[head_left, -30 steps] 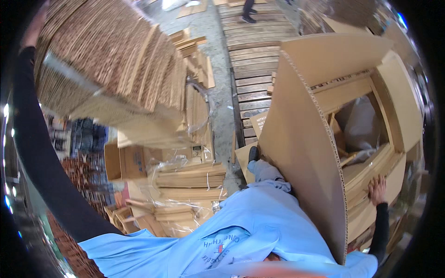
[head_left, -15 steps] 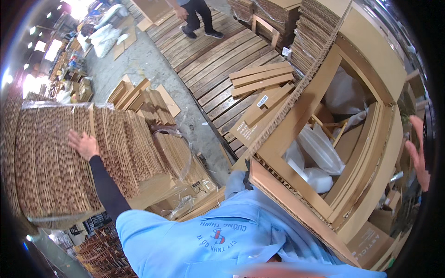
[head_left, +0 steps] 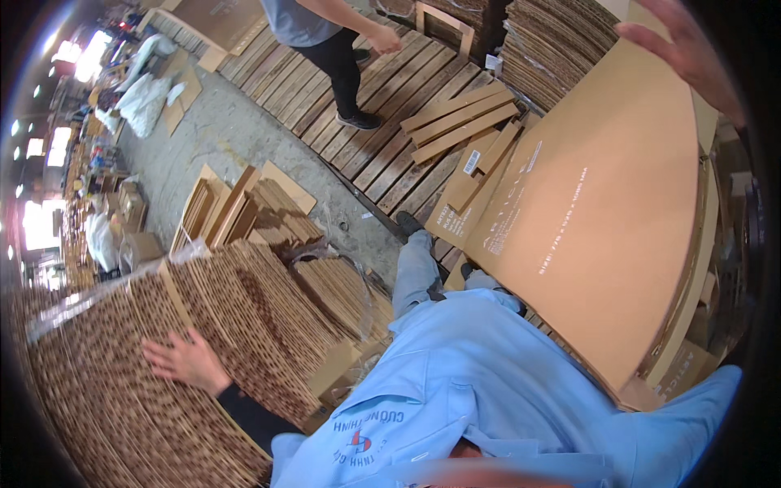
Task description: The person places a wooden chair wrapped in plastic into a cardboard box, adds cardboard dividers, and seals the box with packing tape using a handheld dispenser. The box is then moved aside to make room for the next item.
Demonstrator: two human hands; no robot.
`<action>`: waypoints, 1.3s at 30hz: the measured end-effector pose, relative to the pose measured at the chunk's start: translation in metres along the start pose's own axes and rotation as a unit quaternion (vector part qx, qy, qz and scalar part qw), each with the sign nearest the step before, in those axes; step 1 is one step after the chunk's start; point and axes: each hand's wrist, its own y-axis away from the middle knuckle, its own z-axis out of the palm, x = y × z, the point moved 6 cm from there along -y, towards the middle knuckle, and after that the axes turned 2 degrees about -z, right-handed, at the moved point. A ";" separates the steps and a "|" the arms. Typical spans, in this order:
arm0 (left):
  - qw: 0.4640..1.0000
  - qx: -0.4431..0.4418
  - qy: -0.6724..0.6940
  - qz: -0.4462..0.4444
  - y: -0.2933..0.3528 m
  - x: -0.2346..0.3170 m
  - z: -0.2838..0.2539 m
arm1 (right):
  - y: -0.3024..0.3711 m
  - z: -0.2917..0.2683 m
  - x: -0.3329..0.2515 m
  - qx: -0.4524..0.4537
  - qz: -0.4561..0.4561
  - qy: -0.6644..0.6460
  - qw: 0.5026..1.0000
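Well, the large brown carton (head_left: 602,220) is at the worker's right side, its broad printed panel facing up and slanting toward the blue shirt (head_left: 488,382). By the carton's far right corner is the right hand (head_left: 691,61), fingers stretched out; I can't tell whether it touches the cardboard. Well apart from it and from the carton, the left hand (head_left: 189,362) spreads its fingers over a big stack of corrugated sheets (head_left: 98,382), gripping nothing, though whether the palm rests on them is unclear. Ahead, a slatted wooden platform (head_left: 321,130) runs diagonally, carrying loose cardboard strips (head_left: 460,122) near the carton's far left edge. A co-worker (head_left: 346,77) in dark trousers stands farther along it, head out of sight. Grey concrete floor (head_left: 277,171) borders the platform's left edge, with white plastic bundles (head_left: 142,106) lying beyond. The panel hides the carton's inside, the top of the view crops the right hand, and the right forearm is mostly lost in the dark rim.
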 end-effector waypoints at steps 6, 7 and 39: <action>0.997 0.043 0.059 -0.030 -0.003 0.003 0.003 | -0.143 0.058 -0.106 -0.099 -0.242 -0.090 0.961; 0.997 0.021 0.060 -0.042 -0.002 0.002 0.007 | -0.169 0.061 -0.121 -0.099 -0.286 -0.097 0.948; 0.894 0.372 -0.076 -0.237 -0.002 -0.177 -0.316 | -0.205 -0.641 -0.510 0.266 -0.673 -0.660 0.200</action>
